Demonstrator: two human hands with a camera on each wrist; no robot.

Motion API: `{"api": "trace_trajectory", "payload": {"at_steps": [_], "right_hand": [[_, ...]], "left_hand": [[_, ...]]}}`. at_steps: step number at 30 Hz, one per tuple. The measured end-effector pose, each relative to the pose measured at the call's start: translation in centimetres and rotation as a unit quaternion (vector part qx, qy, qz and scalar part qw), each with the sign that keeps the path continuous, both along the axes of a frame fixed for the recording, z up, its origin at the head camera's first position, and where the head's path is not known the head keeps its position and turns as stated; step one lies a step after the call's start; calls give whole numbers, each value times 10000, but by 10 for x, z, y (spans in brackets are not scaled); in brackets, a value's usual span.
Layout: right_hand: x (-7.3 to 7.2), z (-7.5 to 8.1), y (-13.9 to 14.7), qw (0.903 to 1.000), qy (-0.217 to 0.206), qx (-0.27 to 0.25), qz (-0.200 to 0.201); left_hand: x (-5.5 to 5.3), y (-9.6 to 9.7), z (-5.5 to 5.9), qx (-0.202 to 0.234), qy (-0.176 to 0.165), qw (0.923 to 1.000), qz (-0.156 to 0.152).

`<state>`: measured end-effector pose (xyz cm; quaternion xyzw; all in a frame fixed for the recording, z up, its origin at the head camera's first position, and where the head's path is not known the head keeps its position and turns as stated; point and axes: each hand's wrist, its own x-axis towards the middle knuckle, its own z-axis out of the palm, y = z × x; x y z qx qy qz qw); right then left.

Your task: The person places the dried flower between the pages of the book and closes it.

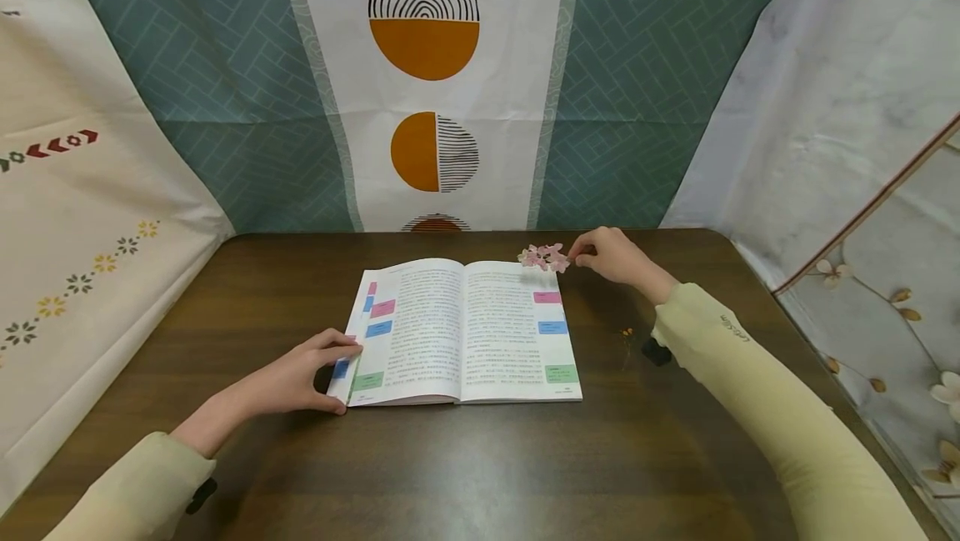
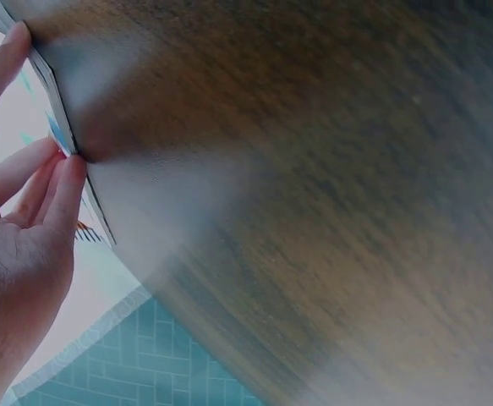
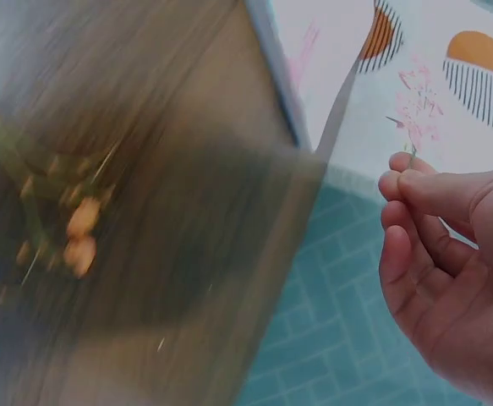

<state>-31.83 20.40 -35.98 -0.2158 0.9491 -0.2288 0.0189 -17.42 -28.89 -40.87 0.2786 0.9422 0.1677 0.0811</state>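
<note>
An open book [image 1: 420, 333] with printed text and coloured margin boxes lies on the table. My left hand [image 1: 303, 374] rests at its left edge, thumb near the lower left corner and fingertips further up the side. In the left wrist view, the left hand [image 2: 22, 237] touches the book's edge [image 2: 60, 110] with thumb and fingers spread apart. Above the upper right corner of the right page, my right hand [image 1: 611, 253] pinches a pink flower sprig [image 1: 545, 257]. The thumb and index finger of the right hand [image 3: 449, 262] grip its thin stem in the right wrist view.
A small sprig with orange flowers [image 1: 627, 333] lies on the brown table [image 1: 480, 458], right of the book. Patterned cloth [image 1: 637, 91] hangs behind the table's far edge, with more cloth at both sides.
</note>
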Motion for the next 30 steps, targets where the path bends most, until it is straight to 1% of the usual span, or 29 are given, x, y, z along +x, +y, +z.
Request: {"api": "trace_trajectory", "payload": {"at_steps": [3,8,14,19,25,30], "right_hand": [[-1,0,-13,9999,-66,-77,101],[-4,-2,-34,9996,-197,-157,148],[-3,-5,-56,9981,-520,-313,92],[2,-9,-71,9961,-759,-458,-25],[9,-21,-82,9941,-933,-523,-175],[17,-31,-87,9941,-907,-528,-292]], "left_hand": [[0,0,0,12,-14,10000,18],[1,-1,-1,17,-10,10000,2],[1,0,0,9,-14,10000,9],[1,0,1,0,-49,10000,66],[1,-1,1,11,-37,10000,41],[1,-1,-1,23,-7,10000,21]]}}
